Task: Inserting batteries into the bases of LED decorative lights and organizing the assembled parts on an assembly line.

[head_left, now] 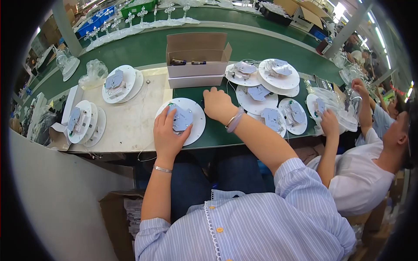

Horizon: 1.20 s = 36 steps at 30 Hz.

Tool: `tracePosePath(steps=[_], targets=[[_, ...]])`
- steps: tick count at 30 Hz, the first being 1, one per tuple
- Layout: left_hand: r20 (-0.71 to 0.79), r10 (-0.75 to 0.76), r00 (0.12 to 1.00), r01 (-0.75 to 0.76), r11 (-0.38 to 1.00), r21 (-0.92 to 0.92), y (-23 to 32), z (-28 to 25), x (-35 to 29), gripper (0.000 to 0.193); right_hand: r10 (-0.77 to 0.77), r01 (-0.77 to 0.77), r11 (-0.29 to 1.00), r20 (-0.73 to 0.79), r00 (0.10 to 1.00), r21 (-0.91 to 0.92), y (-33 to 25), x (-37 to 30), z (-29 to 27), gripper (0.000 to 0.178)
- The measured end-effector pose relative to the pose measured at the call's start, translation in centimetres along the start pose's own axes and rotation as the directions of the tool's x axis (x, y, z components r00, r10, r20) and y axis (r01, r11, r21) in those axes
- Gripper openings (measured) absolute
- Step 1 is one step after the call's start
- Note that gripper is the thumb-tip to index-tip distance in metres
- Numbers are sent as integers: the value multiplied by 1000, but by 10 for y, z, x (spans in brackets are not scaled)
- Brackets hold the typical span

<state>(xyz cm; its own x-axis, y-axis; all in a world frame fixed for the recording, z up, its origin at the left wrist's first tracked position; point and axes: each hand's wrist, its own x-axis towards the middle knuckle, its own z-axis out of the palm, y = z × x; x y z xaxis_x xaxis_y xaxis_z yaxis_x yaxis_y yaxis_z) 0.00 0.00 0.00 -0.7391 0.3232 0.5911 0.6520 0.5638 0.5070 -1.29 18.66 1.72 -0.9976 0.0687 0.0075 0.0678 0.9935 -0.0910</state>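
Striped blue-and-white shirt [261, 222] of the wearer fills the near edge, partly hiding the lap. Low on the left, an open carton [109, 217] is half cut off by the sleeve; its pale contents are hard to make out.

At the bench's near edge, the left hand [169, 130] lies with thumb and fingers spread over a grey board [183, 119] on a white disc [198, 126], covering part of both. Just right of the disc, the right hand [219, 105] has its fingers bent toward the green tabletop [217, 130]; its palm is hidden, so I cannot tell whether it pinches anything.

More board-topped discs overlap on the right [265, 71] and left [121, 85]. At far right, a co-worker [361, 182] touches another disc, partly behind clear plastic. Farther back, an open white box [196, 81] shows dark cylinders [177, 62], their lower parts hidden. Clear ornaments [142, 14] at the far edge are too small to make out.
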Motion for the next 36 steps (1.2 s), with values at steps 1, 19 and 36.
tracePosePath(steps=[1,19,36], targets=[[-2,-4,1000,4,1000,-7,0,-1,0,51,10,-14,998,-49,999,-68,-3,1,3,27],[15,-10,1000,10,1000,9,0,0,0,51,7,25,995,-312,950,99,16,-6,12,17],[8,-17,1000,17,1000,0,3,2,0,51,119,209,847,-557,822,489,45,15,36,20]])
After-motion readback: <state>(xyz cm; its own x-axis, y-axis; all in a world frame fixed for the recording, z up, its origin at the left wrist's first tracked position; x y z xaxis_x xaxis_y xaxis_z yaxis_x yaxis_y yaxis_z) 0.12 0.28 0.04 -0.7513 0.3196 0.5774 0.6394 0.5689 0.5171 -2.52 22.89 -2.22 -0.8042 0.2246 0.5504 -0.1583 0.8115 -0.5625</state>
